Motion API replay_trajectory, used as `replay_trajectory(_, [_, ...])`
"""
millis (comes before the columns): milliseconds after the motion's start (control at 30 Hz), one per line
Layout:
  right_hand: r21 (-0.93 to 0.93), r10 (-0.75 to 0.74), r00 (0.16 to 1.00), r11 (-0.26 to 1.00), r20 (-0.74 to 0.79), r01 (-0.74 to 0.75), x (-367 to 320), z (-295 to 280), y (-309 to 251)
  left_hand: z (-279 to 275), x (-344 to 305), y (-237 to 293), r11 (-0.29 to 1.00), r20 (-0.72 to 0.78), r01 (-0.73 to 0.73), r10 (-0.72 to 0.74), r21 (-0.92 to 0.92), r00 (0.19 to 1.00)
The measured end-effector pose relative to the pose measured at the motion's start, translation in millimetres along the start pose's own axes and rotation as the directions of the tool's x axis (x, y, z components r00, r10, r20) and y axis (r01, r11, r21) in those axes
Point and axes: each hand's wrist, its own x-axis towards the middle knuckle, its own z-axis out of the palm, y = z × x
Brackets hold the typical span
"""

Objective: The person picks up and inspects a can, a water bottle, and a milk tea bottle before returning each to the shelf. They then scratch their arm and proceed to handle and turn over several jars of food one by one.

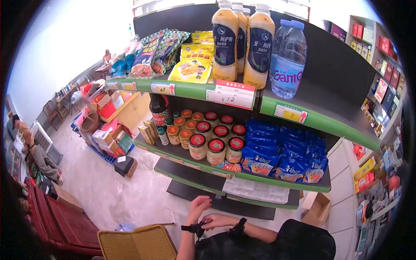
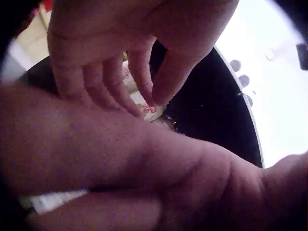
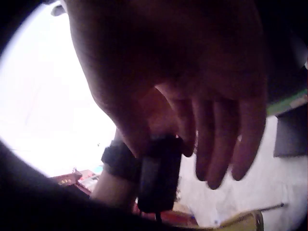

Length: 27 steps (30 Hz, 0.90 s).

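In the head view my left hand [image 1: 199, 207] is raised in front of the lower shelves, its fingers loosely bent and holding nothing. My right hand [image 1: 219, 220] reaches across to the left wrist, where a small black camera [image 3: 161, 178] sits on a black strap [image 3: 120, 161]. Thumb and index finger of the right hand pinch this camera, while its other fingers hang down in the right wrist view. Seen from the left wrist, the right hand [image 2: 120, 144] crosses close to the lens, below the left hand [image 2: 125, 29].
A shelf rack [image 1: 320, 115] stands ahead, with bottled drinks [image 1: 260, 47], glass jars [image 1: 216, 149] and blue packets [image 1: 290, 151]. A woven chair [image 1: 136, 245] is at the lower left. An open cardboard box [image 1: 316, 208] lies right of the rack. Another person [image 1: 30, 143] sits far left.
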Motion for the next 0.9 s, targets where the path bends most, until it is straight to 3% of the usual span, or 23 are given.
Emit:
replay_trajectory(67, [-0.333,-0.279,0.95,0.917,-0.142,0.219,-11.7,-17.4,-17.7,-0.1,11.0,38.8,0.984,0.056,-0.144,0.139,0.101,0.989])
replay_trajectory(133, [-0.388,-0.439,0.83,0.871,-0.345,0.3,-45.4,-33.6,-73.5,11.5,20.3,100.9,0.894,0.1,-0.358,0.343,0.269,0.934])
replay_trajectory(167, [-0.44,-0.501,0.746,0.844,-0.438,0.308,-74.1,-36.0,-114.6,19.8,24.3,133.8,0.846,0.138,-0.45,0.428,0.287,0.893])
replay_trajectory(200, [-0.339,-0.516,0.644,0.857,-0.565,0.389,-91.6,-38.8,-137.3,28.3,25.5,169.7,0.834,0.125,-0.412,0.395,0.368,0.91])
replay_trajectory(233, [-0.381,-0.564,0.543,0.824,-0.622,0.42,-119.4,-44.0,-169.2,41.8,24.0,205.0,0.765,0.169,-0.536,0.512,0.357,0.842])
replay_trajectory(267, [-0.539,-0.664,0.364,0.746,-0.654,0.392,-142.2,-48.6,-190.4,47.5,32.5,228.1,0.651,0.197,-0.63,0.612,0.424,0.766])
replay_trajectory(300, [-0.596,-0.717,0.233,0.683,-0.656,0.423,-162.7,-55.3,-209.2,61.3,30.5,257.7,0.694,0.218,-0.649,0.612,0.311,0.76])
replay_trajectory(367, [-0.685,-0.766,-0.074,0.523,-0.639,0.507,-200.1,-55.0,-254.3,87.2,28.8,302.1,0.641,0.246,-0.736,0.693,0.22,0.677])
replay_trajectory(433, [-0.853,-0.797,-0.352,0.358,-0.491,0.38,-222.0,-72.1,-278.7,110.3,33.7,330.9,0.618,0.278,-0.782,0.738,0.087,0.614])
replay_trajectory(467, [-0.872,-0.759,-0.437,0.366,-0.482,0.325,-231.7,-76.8,-293.4,118.7,30.9,348.0,0.625,0.328,-0.769,0.705,0.133,0.629])
replay_trajectory(500, [-0.944,-0.773,-0.542,0.27,-0.329,0.187,-238.1,-89.9,-310.4,127.6,34.4,360.3,0.609,0.351,-0.784,0.713,0.121,0.608])
replay_trajectory(567, [-0.956,-0.778,-0.612,0.268,-0.142,-0.118,-253.0,-113.7,-334.3,146.1,36.9,381.7,0.586,0.417,-0.802,0.705,0.112,0.574])
replay_trajectory(667, [-0.882,-0.779,-0.626,0.319,-0.035,-0.347,-266.3,-141.6,-361.5,169.8,32.3,412.5,0.544,0.537,-0.829,0.663,0.132,0.521])
replay_trajectory(800, [-0.88,-0.677,-0.642,0.475,-0.361,-0.007,-263.5,-174.2,-368.6,194.1,43.7,452.8,0.431,0.677,-0.886,0.603,0.169,0.422])
replay_trajectory(867, [-0.873,-0.694,-0.623,0.487,-0.36,-0.038,-264.2,-180.6,-366.3,206.7,49.3,463.9,0.384,0.668,-0.909,0.635,0.163,0.388])
replay_trajectory(900, [-0.873,-0.711,-0.601,0.486,-0.365,-0.044,-261.3,-177.2,-365.9,213.1,54.8,463.3,0.345,0.59,-0.923,0.715,0.169,0.376])
